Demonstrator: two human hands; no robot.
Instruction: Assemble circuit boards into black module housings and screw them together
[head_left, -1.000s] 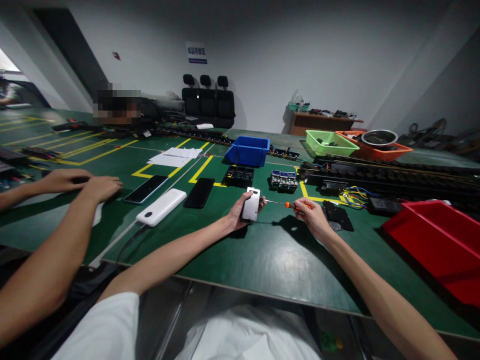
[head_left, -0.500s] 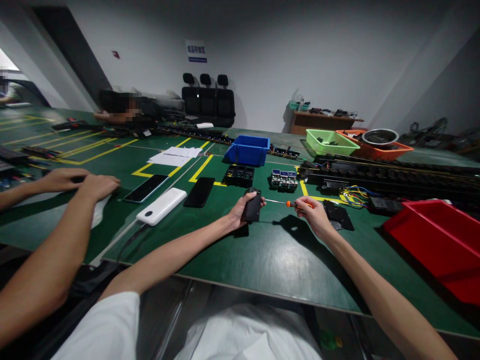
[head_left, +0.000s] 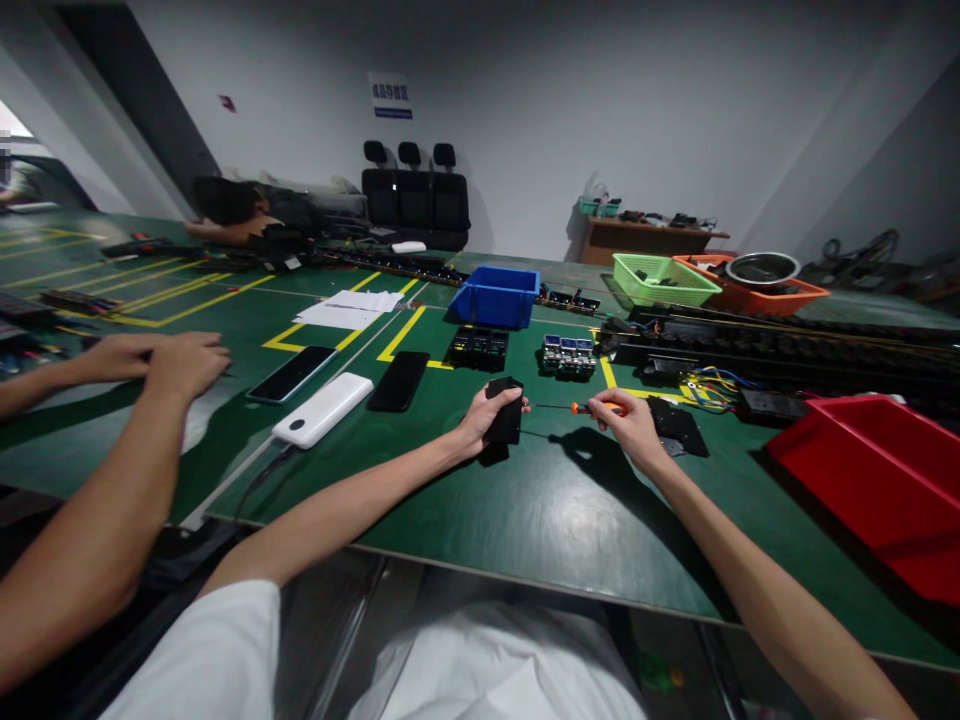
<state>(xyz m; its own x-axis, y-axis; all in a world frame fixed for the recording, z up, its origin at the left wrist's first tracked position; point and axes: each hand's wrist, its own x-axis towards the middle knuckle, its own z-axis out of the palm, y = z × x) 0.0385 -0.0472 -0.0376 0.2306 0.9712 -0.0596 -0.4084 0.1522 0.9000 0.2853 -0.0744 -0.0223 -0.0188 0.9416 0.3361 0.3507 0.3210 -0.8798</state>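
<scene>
My left hand (head_left: 474, 420) is wrapped round a small black box-like case (head_left: 505, 412), held just above the green table. In my right hand (head_left: 626, 422) is a screwdriver (head_left: 579, 408) with an orange and black handle, its thin metal shaft pointing left. The tip lies close to the right side of the case; whether it touches I cannot tell. Beyond my hands stand a block of black modules (head_left: 478, 348) and a row of small circuit-board units (head_left: 568, 357). Flat black plates (head_left: 679, 428) lie just past my right hand.
A blue bin (head_left: 495, 297) stands behind the modules, a red bin (head_left: 877, 490) at right. Left of my hands lie two phones (head_left: 399, 381) and a white power bank (head_left: 322, 411) with a cable. Another person's hands (head_left: 184, 360) rest at far left. Long black assemblies (head_left: 787, 350) fill the right rear.
The black case has turned a little in my left hand, and the screwdriver tip now shows slightly apart or harder to see beside it. The other person's hand has shifted slightly left.
</scene>
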